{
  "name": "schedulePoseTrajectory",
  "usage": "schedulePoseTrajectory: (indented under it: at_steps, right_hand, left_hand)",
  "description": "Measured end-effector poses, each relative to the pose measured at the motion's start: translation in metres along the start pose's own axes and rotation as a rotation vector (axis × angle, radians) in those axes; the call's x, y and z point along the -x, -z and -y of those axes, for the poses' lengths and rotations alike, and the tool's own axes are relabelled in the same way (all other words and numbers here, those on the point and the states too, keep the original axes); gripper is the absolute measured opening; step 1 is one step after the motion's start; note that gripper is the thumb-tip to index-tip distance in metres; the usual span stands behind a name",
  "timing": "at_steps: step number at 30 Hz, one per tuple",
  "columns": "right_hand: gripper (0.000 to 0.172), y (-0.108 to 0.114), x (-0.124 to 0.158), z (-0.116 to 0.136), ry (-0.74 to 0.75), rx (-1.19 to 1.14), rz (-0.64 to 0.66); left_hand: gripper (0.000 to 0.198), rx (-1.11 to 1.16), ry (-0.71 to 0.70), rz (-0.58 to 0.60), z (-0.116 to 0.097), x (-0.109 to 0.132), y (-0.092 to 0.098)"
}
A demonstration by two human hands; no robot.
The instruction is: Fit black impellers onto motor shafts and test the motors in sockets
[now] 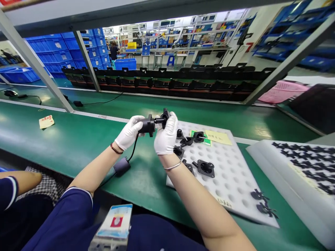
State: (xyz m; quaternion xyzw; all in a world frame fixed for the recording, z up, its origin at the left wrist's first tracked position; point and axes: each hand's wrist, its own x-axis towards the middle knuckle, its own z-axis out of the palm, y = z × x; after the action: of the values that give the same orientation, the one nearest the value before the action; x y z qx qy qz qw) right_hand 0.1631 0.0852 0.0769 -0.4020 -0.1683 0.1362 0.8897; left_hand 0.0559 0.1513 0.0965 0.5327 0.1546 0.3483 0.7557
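My left hand (128,135), in a white glove, is closed around a black cylindrical body with a square flange (150,125). A cord runs down from that body toward a dark box with prongs (121,166) on the bench. Gloved in white too, my right hand (165,136) pinches a black plastic part (165,116). A short dark shaft (158,120) bridges the two pieces; how far it is seated is hard to see. Beside my right wrist lies a white foam tray (225,167) carrying several black housings, one being a square-flanged housing (206,168).
Another white foam block (282,174) at the right holds rows of small black parts. A yellow note (218,137) lies on the tray, a paper slip (46,121) on the green bench. Slanted frame posts (86,59) and a pink basket (284,91) stand beyond. A person's arm (23,183) is at left.
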Motion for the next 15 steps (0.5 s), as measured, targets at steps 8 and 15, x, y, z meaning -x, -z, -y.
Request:
schedulePoseTrajectory:
  at_steps: [8,15]
  right_hand:
    - [0.072,0.023,0.0,0.009,0.212,0.283,0.305]
    - [0.113,0.033,0.029,-0.003,-0.503,0.527,0.692]
  left_hand:
    - [0.067,0.04,0.011,-0.014,0.005,-0.007,-0.007]
    - [0.043,0.166,-0.162,-0.144,-0.059,-0.043,-0.048]
